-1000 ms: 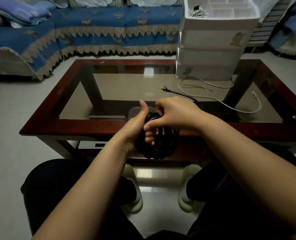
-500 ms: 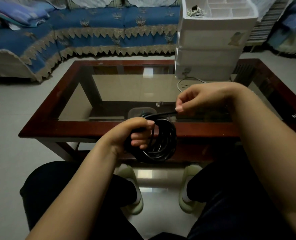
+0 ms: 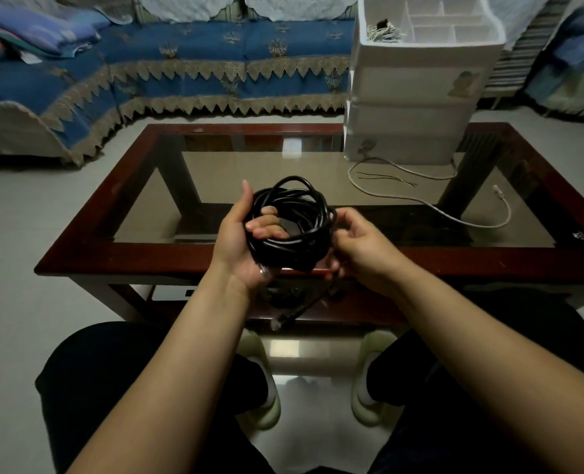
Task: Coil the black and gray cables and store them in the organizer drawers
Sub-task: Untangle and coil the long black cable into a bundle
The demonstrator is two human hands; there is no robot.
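The black cable (image 3: 294, 213) is wound into a thick coil above the near edge of the table. My left hand (image 3: 241, 241) holds the coil from the left, with its fingers curled through the loops. My right hand (image 3: 355, 242) pinches the coil's right side. A loose black end with a plug (image 3: 280, 321) hangs down below my hands. The gray cable (image 3: 431, 205) lies uncoiled on the glass at the right. The white organizer (image 3: 417, 87) stands at the table's far right, its top tray open and its drawers closed.
The glass-topped table (image 3: 167, 258) has a dark red wooden frame. Two thin dark wires (image 3: 386, 179) lie in front of the organizer. A small bundle of pale wire (image 3: 383, 30) sits in the top tray. A blue sofa (image 3: 181, 63) stands behind the table.
The coil has risen from below the table edge to above it. My right hand dropped from pulling the cable's end to the coil's right side, and the last length now hangs loose.
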